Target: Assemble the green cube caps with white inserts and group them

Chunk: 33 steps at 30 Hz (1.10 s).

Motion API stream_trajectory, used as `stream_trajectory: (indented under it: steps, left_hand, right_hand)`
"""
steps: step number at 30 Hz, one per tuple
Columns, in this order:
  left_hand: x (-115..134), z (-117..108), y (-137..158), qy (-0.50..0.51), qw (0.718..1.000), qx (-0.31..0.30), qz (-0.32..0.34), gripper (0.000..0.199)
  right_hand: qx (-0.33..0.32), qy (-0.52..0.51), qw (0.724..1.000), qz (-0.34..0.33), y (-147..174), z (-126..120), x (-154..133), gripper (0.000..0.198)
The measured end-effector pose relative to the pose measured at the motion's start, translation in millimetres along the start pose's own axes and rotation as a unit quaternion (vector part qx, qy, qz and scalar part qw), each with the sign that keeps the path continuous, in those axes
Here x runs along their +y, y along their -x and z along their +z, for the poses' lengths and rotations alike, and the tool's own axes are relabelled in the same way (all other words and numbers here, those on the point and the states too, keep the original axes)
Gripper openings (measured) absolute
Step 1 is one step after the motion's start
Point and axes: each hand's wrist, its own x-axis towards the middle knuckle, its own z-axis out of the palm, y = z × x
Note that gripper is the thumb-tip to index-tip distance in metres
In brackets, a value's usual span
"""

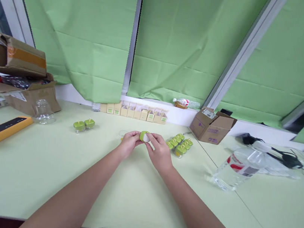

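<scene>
Above the middle of the table, my left hand and my right hand meet around a small green lid with a whitish underside. Fingers of both hands pinch it from opposite sides. Partly hidden behind my left hand lies a small clear piece with a bit of yellow. To the right of my right hand stand several small clear containers with green lids, set close together in rows. Two more green-lidded containers sit farther left.
Several small cardboard boxes line the table's back edge. A brown carton stands at the back right, near a large clear bottle on its side and black cables. At left are a glass jar and stacked cartons.
</scene>
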Motion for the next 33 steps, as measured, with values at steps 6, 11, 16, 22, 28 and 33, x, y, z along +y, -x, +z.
stream_trajectory:
  steps: [6,11,16,22,28,33]
  left_hand:
    - [-3.3,1.3,-1.9,0.009,1.000,0.022,0.007,0.021]
    - [1.0,4.9,1.2,0.052,0.999,0.011,-0.002,0.019]
    - [6.4,8.6,6.2,0.056,0.998,-0.020,-0.008,0.026]
    - [6.8,12.1,7.8,0.052,0.998,-0.018,-0.017,0.032]
    - [4.3,11.1,6.5,0.045,0.999,-0.022,-0.019,0.032]
    - [6.8,10.2,7.0,0.053,0.998,-0.025,-0.015,0.029]
  right_hand:
    - [-0.003,0.036,0.999,-0.017,-0.4,-1.5,1.3,0.037]
    - [0.028,0.009,1.000,-0.012,-4.3,-3.4,-4.0,0.038]
    - [0.034,-0.017,0.999,-0.002,-6.0,-6.4,-3.0,0.036]
    - [0.035,-0.038,0.999,0.008,-6.4,-9.8,1.1,0.033]
    - [0.038,-0.016,0.999,-0.008,-5.9,-10.1,1.3,0.034]
    - [0.069,0.016,0.997,-0.023,-4.0,-4.6,2.5,0.034]
